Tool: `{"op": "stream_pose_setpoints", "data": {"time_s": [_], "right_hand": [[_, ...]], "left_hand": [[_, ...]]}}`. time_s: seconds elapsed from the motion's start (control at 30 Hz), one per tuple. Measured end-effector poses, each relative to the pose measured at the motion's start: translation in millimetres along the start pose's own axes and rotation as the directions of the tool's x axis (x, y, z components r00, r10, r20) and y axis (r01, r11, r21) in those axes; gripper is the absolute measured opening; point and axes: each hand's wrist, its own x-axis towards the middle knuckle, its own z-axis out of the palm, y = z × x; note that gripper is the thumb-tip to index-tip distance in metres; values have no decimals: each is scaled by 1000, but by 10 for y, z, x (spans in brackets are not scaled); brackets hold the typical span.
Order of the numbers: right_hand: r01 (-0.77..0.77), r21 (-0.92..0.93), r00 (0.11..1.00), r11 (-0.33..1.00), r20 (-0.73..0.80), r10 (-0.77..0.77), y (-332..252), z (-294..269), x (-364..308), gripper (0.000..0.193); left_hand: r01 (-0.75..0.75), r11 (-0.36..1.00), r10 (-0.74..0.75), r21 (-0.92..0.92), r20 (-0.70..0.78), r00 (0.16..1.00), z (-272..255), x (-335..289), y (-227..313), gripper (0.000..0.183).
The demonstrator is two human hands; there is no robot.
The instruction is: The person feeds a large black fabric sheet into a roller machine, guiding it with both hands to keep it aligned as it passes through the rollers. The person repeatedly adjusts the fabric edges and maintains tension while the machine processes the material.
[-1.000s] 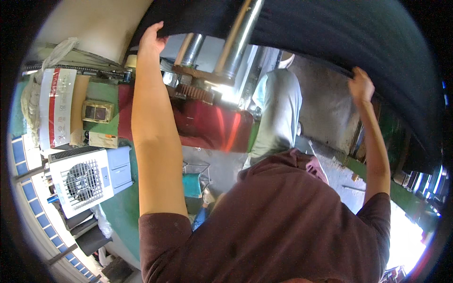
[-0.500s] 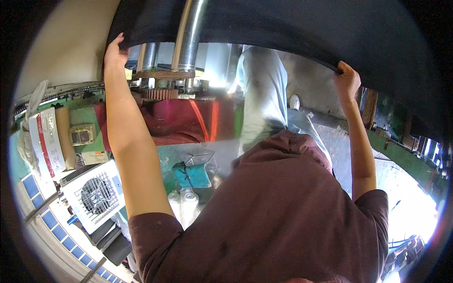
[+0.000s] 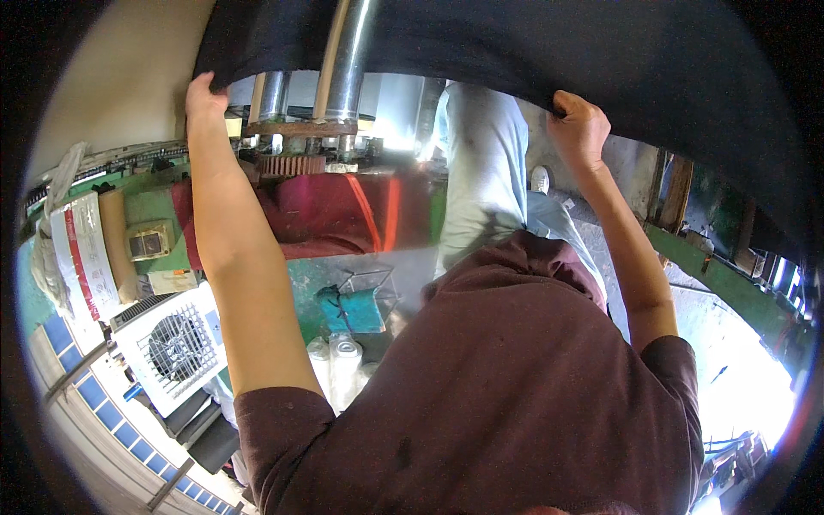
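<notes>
A wide sheet of black fabric (image 3: 481, 43) spans the top of the view, its lower edge between my two raised hands. At the fabric's left corner, my left hand (image 3: 207, 96) is closed on the edge. My right hand (image 3: 580, 129) grips the same edge farther right, fingers curled round it. Shiny metal rollers (image 3: 345, 77) stand against the fabric just right of my left hand. Below them lies a rusty bracket with a toothed gear (image 3: 292, 165).
Dark red cloth (image 3: 318, 210) with orange strips covers a green machine beam left of my legs. A white fan unit (image 3: 176, 348) is at lower left, with white rolls (image 3: 345, 360) and a teal cloth (image 3: 352, 311) near it. Another green beam (image 3: 712, 266) runs along the right.
My right hand has moved left along the fabric edge, nearer my left hand. My left hand has shifted slightly down and left, still at the corner.
</notes>
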Motion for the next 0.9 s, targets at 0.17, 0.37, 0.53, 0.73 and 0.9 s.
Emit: {"op": "stream_pose_setpoints", "data": {"time_s": [0.17, 0.37, 0.53, 0.73, 0.9], "right_hand": [[65, -14, 996, 998, 67, -63, -299, 60, 77, 7], [144, -25, 981, 989, 136, -140, -598, 180, 218, 5], [154, 20, 976, 988, 155, -155, -899, 193, 333, 10], [193, 131, 964, 973, 158, -212, -1225, 342, 450, 11], [420, 133, 893, 897, 112, -435, -1273, 400, 690, 18]], "left_hand": [[7, 993, -10, -116, -25, 1000, -51, 41, -2, 31], [48, 996, -64, 78, 216, 974, -51, -59, -28, 33], [38, 965, -93, -260, -202, 975, 108, -438, 68, 29], [57, 962, -90, -268, -111, 990, 125, -482, 61, 14], [35, 931, -119, -363, -212, 970, 95, -608, 119, 23]]}}
